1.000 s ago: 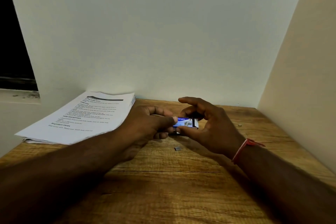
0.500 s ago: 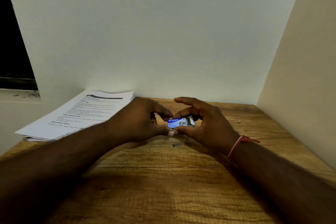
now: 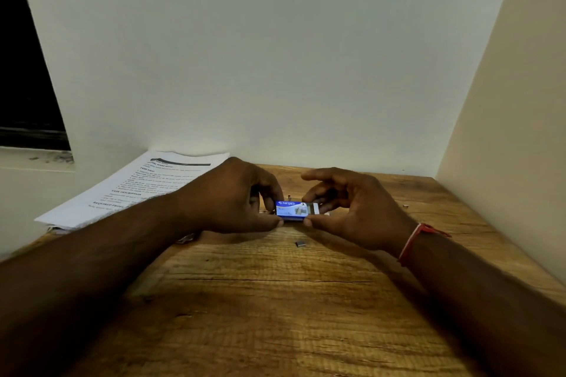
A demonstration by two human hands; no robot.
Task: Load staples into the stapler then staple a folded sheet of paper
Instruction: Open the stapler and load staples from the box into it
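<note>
A small blue staple box [image 3: 293,210] sits between both hands, just above the wooden table [image 3: 275,300]. My left hand [image 3: 232,197] pinches its left end with thumb and fingers. My right hand [image 3: 352,208] holds the right end, where a pale inner tray shows partly slid out. A small clump of staples [image 3: 300,244] lies on the table in front of the box. A stack of printed paper sheets [image 3: 134,190] rests at the back left. No stapler is clearly visible; a metallic bit [image 3: 186,239] peeks out under my left forearm.
White walls close the table off behind and on the right. A loose staple piece [image 3: 406,206] lies at the far right of the table. A dark window opening [image 3: 24,70] is at the left.
Both hands have shifted slightly on the box, and its blue top now faces the camera more squarely. The pale inner tray still shows at its right end.
</note>
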